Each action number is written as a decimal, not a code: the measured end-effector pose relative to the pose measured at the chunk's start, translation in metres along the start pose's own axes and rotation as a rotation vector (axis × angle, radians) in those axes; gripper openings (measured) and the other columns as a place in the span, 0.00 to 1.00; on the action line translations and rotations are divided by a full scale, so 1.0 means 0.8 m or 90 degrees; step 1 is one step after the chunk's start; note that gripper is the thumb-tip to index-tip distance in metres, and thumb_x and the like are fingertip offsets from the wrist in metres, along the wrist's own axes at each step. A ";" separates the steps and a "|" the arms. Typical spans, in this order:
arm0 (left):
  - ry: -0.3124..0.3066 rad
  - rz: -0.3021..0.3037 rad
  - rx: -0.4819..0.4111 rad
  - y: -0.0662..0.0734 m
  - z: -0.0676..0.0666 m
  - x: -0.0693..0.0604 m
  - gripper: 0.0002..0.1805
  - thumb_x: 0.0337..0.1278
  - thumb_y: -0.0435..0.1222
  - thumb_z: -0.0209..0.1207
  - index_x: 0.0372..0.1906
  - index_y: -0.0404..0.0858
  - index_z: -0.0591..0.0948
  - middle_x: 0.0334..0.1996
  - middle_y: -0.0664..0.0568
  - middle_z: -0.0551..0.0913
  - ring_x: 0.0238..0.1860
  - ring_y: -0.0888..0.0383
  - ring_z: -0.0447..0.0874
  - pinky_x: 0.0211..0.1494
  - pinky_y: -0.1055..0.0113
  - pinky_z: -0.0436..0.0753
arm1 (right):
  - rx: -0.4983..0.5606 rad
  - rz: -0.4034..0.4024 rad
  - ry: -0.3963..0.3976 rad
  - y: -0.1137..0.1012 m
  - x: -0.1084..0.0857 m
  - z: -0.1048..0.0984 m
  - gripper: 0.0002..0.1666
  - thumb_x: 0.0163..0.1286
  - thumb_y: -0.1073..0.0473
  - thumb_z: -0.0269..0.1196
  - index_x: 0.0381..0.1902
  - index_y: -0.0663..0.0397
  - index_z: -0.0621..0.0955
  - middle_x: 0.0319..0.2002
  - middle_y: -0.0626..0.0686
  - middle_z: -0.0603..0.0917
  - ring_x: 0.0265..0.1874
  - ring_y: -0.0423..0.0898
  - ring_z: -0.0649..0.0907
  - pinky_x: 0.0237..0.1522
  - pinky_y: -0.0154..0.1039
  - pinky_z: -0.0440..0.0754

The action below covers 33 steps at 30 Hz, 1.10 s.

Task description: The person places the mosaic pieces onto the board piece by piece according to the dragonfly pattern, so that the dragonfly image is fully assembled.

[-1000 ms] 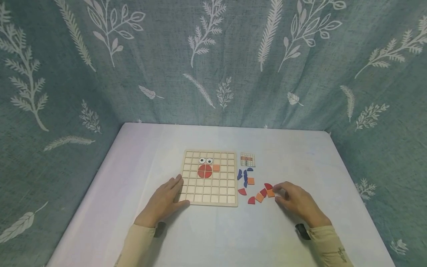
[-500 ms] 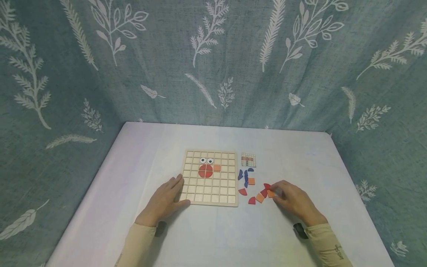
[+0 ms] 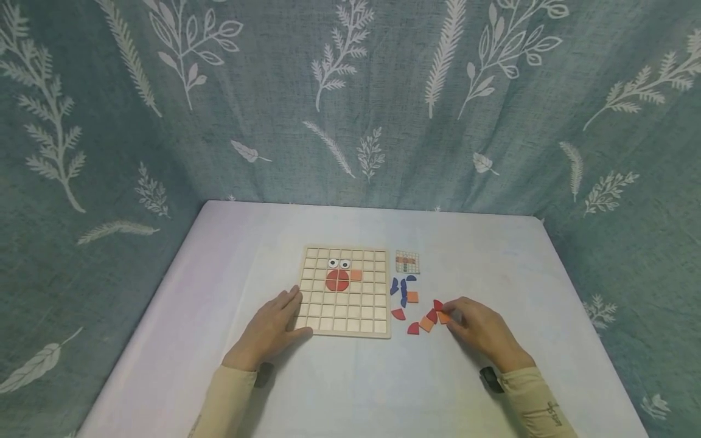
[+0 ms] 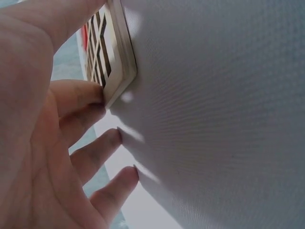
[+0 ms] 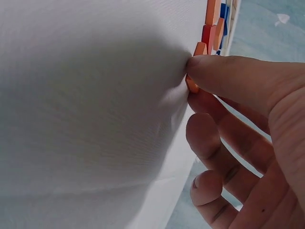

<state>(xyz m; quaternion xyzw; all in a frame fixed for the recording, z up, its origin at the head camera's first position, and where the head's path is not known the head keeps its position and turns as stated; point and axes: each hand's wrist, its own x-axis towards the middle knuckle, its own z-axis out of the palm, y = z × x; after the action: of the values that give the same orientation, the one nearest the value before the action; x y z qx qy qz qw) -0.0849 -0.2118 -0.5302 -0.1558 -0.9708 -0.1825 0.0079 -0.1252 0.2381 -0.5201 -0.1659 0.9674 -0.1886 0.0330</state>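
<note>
My left hand point(image 3: 268, 331) rests at the left front corner of a wooden grid board point(image 3: 344, 313), thumb at the front edge and fingers along the left side. On the board lie two eye tiles point(image 3: 345, 264), a red circle point(image 3: 331, 285) of quarter pieces below them, and an orange square tile point(image 3: 356, 275) to its right. My right hand point(image 3: 484, 331) is right of the board and pinches another orange square tile point(image 5: 193, 85) between thumb and index finger, at the table surface. Red quarter-circle tiles point(image 3: 432, 316) lie right against that tile; its far side is hidden.
Beside the board's right edge are several blue curved tiles point(image 3: 404, 292), another orange square point(image 3: 412, 297) and loose red quarters point(image 3: 413, 328). Behind them lies a small pattern card point(image 3: 407, 262). A patterned curtain point(image 3: 350, 152) surrounds the white table point(image 3: 350, 389).
My right hand has shifted slightly left, and its fingers have closed onto the orange square tile. The left hand and the board stay put.
</note>
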 end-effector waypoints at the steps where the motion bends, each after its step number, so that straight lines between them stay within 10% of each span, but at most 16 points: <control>1: 0.002 0.001 -0.001 0.001 0.000 0.000 0.46 0.58 0.51 0.70 0.72 0.26 0.68 0.74 0.35 0.66 0.71 0.33 0.66 0.73 0.42 0.67 | -0.002 0.000 -0.001 0.000 0.000 -0.001 0.23 0.59 0.59 0.77 0.53 0.50 0.85 0.52 0.52 0.86 0.46 0.50 0.85 0.51 0.52 0.87; 33: 0.009 0.016 -0.004 -0.001 0.001 0.000 0.46 0.58 0.51 0.70 0.72 0.26 0.67 0.74 0.35 0.65 0.71 0.34 0.65 0.74 0.43 0.67 | 0.017 -0.111 0.139 0.016 -0.010 -0.018 0.24 0.57 0.59 0.79 0.52 0.48 0.87 0.43 0.47 0.84 0.31 0.40 0.77 0.30 0.32 0.83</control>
<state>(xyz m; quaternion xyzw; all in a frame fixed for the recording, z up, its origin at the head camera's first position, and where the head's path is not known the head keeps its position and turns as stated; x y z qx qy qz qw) -0.0850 -0.2125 -0.5314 -0.1670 -0.9680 -0.1864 0.0164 -0.1233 0.2574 -0.5117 -0.2275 0.9445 -0.2205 -0.0868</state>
